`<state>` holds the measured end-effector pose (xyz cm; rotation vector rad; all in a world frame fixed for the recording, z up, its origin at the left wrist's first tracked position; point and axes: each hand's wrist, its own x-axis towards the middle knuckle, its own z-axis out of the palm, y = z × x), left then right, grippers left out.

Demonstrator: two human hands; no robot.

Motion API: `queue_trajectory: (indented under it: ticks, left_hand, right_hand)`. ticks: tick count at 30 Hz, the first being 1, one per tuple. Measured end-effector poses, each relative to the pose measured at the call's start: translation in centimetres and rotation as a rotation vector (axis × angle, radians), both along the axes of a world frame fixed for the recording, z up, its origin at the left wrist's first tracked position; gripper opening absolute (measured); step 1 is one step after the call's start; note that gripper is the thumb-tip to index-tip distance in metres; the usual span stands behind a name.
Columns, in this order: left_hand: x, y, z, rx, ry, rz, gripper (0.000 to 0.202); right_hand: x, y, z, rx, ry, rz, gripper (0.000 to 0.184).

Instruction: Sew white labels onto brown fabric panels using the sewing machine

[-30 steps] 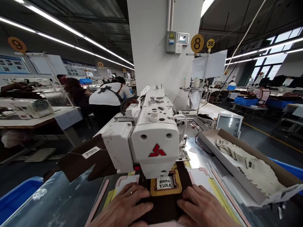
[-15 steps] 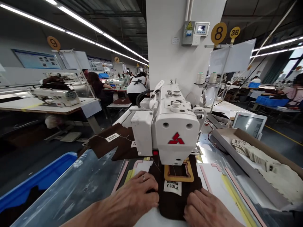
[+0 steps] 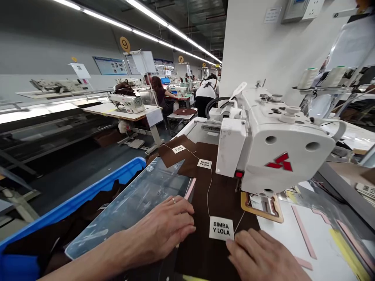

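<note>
The left grip [image 3: 159, 228] rests loosely curled, pinching nothing, its fingertips at the edge of a dark brown sheet [image 3: 205, 242]. The right grip [image 3: 260, 257] is spread, its fingers [image 3: 238, 248] pressing on the sheet just beside a white BIMBA Y LOLA label [image 3: 221, 228]. The sheet lies in front of and along the left side of the sewing machine head [image 3: 278, 156]. It could be leather or heavy cloth; it looks soft and fairly light, and may slide on the slick surface [image 3: 319, 246], so flat pressure or a pinch at its free edge seems safest. Under the machine head sits an orange frame [image 3: 260, 207], in the sheet's way. Further left are a clear plastic sheet [image 3: 129, 207] and a blue crate [image 3: 117, 173].
</note>
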<state>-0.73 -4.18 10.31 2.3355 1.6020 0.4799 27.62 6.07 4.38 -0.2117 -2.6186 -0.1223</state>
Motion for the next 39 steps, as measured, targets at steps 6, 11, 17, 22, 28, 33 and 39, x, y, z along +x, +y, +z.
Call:
queue_trajectory:
  ticks: [6, 11, 17, 22, 28, 33, 39]
  left_hand:
    - [1.4, 0.9, -1.9, 0.09, 0.142, -0.193, 0.031]
    - [1.5, 0.8, -3.3, 0.16, 0.172, -0.212, 0.028]
    - [0.7, 0.2, -3.6, 0.196, 0.171, -0.215, 0.027]
    - [0.5, -0.5, -3.6, 0.162, 0.104, -0.241, 0.025]
    - [0.7, -0.5, -4.0, 0.146, 0.098, -0.234, 0.027]
    - [0.7, -0.4, -4.1, 0.168, 0.107, -0.259, 0.026]
    - [0.7, -0.4, -4.0, 0.209, 0.086, -0.257, 0.025]
  right_hand:
    - [-1.9, 0.4, -1.4, -0.03, 0.012, -0.041, 0.04]
    - [-2.8, 0.1, -2.1, -0.035, 0.046, -0.085, 0.039]
    - [-2.5, 0.1, -1.2, -0.119, -0.008, -0.079, 0.027]
    - [-3.5, 0.5, -0.2, -0.343, -0.133, -0.107, 0.016]
    - [-5.9, 1.4, 1.2, -0.29, -0.344, -0.089, 0.017]
    - [-6.1, 2.1, 2.2, -0.229, -0.476, -0.094, 0.021]
    - [-6.2, 2.1, 3.1, -0.377, -0.572, -0.098, 0.017]
